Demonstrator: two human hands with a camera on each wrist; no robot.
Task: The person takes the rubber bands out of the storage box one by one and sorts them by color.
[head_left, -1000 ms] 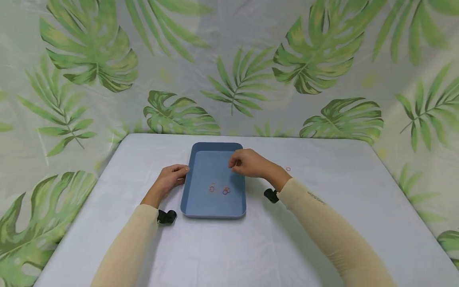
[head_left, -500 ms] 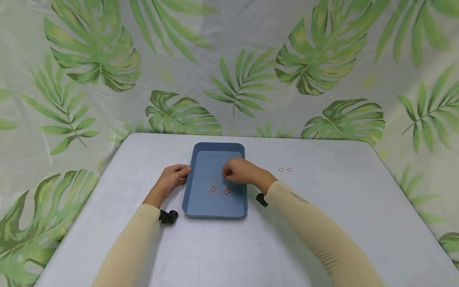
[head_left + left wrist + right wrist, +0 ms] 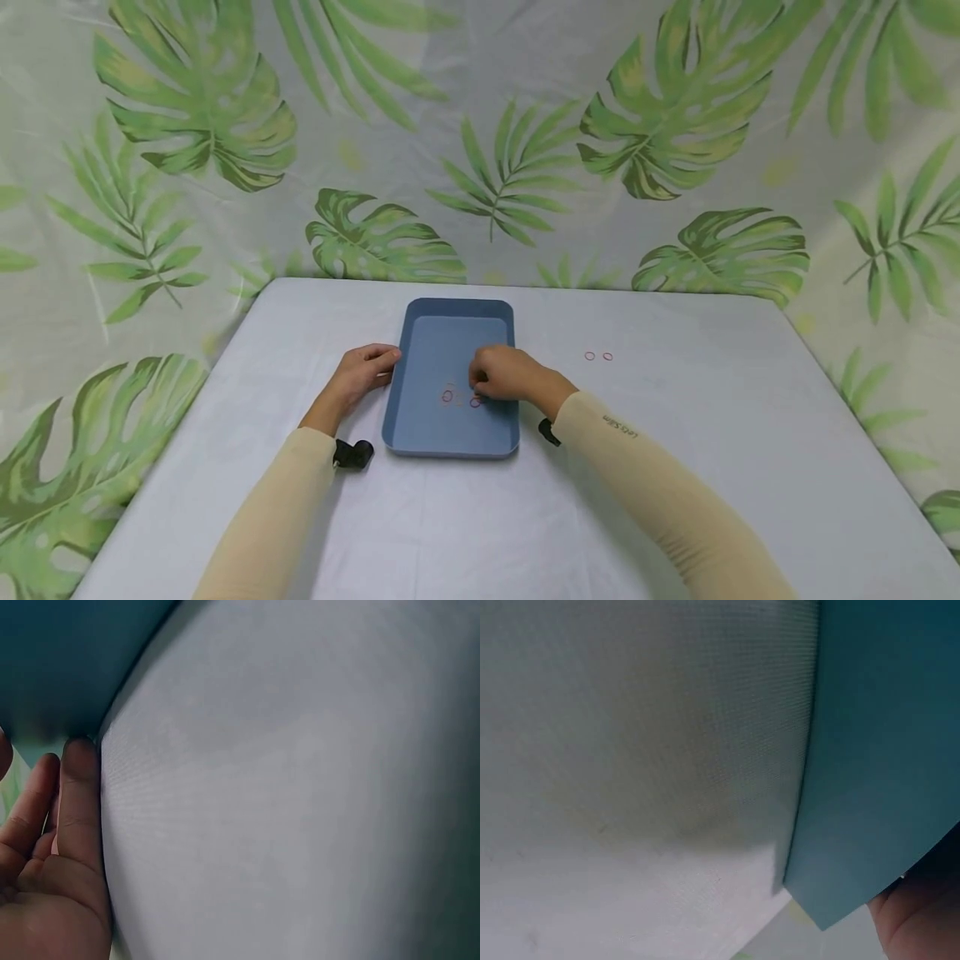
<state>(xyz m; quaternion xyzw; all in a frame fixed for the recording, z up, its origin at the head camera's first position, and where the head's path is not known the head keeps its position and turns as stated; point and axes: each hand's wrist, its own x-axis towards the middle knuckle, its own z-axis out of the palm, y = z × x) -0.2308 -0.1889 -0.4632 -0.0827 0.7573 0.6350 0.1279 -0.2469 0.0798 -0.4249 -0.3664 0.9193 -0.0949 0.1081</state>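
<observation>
In the head view a blue tray (image 3: 431, 433) lies on the table, with thin red rings like small rubber bands in it. One red ring (image 3: 447, 397) lies left of centre. Close by, another red ring (image 3: 476, 402) shows just below the fingertips of my right hand (image 3: 506, 372), which reaches in over the tray's right side with curled fingers. I cannot tell whether those fingers pinch a ring. My left hand (image 3: 358, 377) rests against the tray's left wall, its fingers nearly straight along the outside in the left wrist view.
Right of the tray, two more rings (image 3: 598, 357) lie side by side on the white tablecloth (image 3: 675, 400). A leaf-patterned curtain (image 3: 525, 125) hangs behind the table. Each wrist wears a small black camera (image 3: 352, 454).
My right hand has moved left and down within the tray, to the rings. The second ring on the tablecloth has come into sight from behind the right wrist. My left hand stays put.
</observation>
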